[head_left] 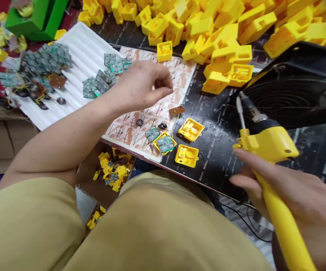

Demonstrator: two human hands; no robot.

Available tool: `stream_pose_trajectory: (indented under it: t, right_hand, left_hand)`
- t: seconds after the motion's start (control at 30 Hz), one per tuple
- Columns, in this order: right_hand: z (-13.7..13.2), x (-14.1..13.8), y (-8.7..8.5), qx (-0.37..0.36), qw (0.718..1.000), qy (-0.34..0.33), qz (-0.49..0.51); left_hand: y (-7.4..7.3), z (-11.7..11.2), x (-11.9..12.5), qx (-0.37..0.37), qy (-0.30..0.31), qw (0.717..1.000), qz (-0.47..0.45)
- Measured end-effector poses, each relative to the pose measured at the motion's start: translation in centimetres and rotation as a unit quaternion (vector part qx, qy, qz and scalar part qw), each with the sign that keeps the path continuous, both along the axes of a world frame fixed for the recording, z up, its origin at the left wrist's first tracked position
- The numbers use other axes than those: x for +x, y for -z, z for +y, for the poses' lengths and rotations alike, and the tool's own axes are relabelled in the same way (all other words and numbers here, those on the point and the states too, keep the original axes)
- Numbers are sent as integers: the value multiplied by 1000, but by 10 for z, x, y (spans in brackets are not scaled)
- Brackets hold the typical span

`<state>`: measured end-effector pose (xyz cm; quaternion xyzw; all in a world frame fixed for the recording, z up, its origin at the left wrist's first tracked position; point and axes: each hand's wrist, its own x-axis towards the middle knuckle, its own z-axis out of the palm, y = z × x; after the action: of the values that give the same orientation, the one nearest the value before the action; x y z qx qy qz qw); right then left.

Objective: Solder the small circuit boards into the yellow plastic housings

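Observation:
My right hand (pixel 287 195) grips a yellow gun-shaped soldering iron (pixel 273 145), its metal tip pointing up and away near the black fan. My left hand (pixel 148 84) is raised over the patterned sheet, fingers curled towards the thumb; anything between them is too small or hidden. Below it are a brown circuit board (pixel 176 110), a small round speaker (pixel 140 122) and a small black part (pixel 162 126). Green circuit boards (pixel 165 143) lie by the front edge, one on a small yellow case. Two open yellow case halves (pixel 191 129) rest to their right, with metal contacts inside.
Many yellow cases (pixel 202 28) are heaped along the back. A black fan (pixel 287 86) stands at right. White foam (pixel 80 41) carries piles of green boards (pixel 49 58) at left. A green bin (pixel 35 19) sits behind. A carton (pixel 91 180) of yellow parts is below the table edge.

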<state>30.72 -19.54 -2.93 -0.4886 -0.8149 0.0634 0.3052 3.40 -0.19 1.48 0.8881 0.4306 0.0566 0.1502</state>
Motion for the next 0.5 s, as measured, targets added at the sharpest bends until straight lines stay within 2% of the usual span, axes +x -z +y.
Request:
stream_pose_trajectory:
  t: [0.1, 0.2, 0.27, 0.37, 0.43, 0.5]
  right_hand:
    - [15, -4, 2, 24, 999, -29, -27]
    - [36, -13, 9, 54, 996, -59, -51]
    - [54, -23, 16, 73, 991, -63, -93]
    - [77, -37, 24, 54, 991, -68, -107]
    - [83, -40, 25, 45, 991, -77, -97]
    - [82, -37, 22, 50, 992, -81, -87]
  left_hand:
    - [5, -4, -38, -15, -6, 998, 66]
    - [16, -18, -57, -30, 20, 992, 117]
    - [19, -28, -56, -38, 63, 990, 121]
    - [20, -37, -49, -52, 135, 981, 131]
    - [23, -38, -46, -43, 146, 976, 153]
    - [30, -35, -47, -25, 126, 979, 159]
